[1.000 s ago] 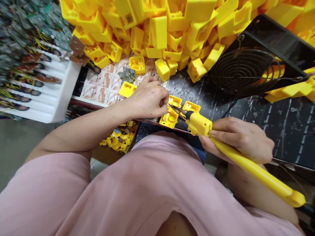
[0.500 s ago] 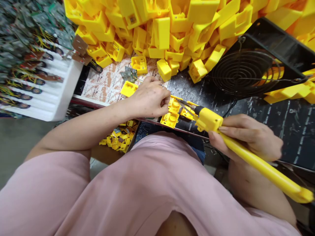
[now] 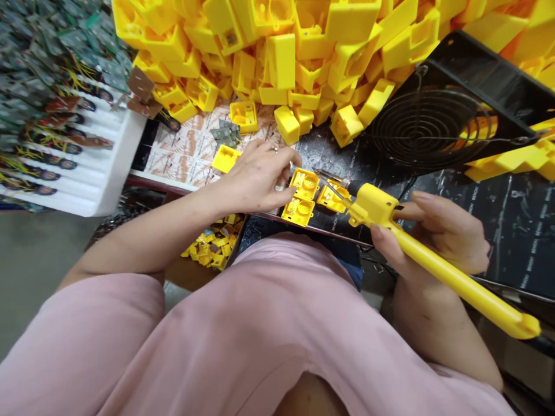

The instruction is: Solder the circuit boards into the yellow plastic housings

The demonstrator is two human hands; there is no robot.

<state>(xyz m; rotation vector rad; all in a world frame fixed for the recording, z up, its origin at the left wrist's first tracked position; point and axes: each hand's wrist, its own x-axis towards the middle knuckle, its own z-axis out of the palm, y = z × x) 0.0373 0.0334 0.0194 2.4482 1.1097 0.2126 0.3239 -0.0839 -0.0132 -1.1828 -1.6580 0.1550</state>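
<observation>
My right hand (image 3: 437, 231) grips a yellow soldering iron (image 3: 455, 271) by its handle, thumb on the near side and fingers behind. Its metal tip points left, over a small yellow plastic casing (image 3: 333, 196). My left hand (image 3: 260, 176) lies at the left side of two more open casings, an upper one (image 3: 304, 182) and a lower one (image 3: 298, 211). Its thumb and forefinger are apart, the thumb at the casings' edge; the other fingers are partly hidden. Left of this hand sit a yellow casing (image 3: 225, 158) and small grey-green boards (image 3: 226, 133).
A heap of yellow casings (image 3: 277, 63) covers the back. A black fan (image 3: 427, 124) with a wire guard stands at the right. White foam tray (image 3: 117, 150) with wired parts and boards is at the left. Below the table edge, a box (image 3: 186, 274) holds yellow pieces.
My left hand has shifted slightly left and its thumb and forefinger have spread, uncovering more of the upper casing. My right hand and the soldering iron have tilted and moved slightly.
</observation>
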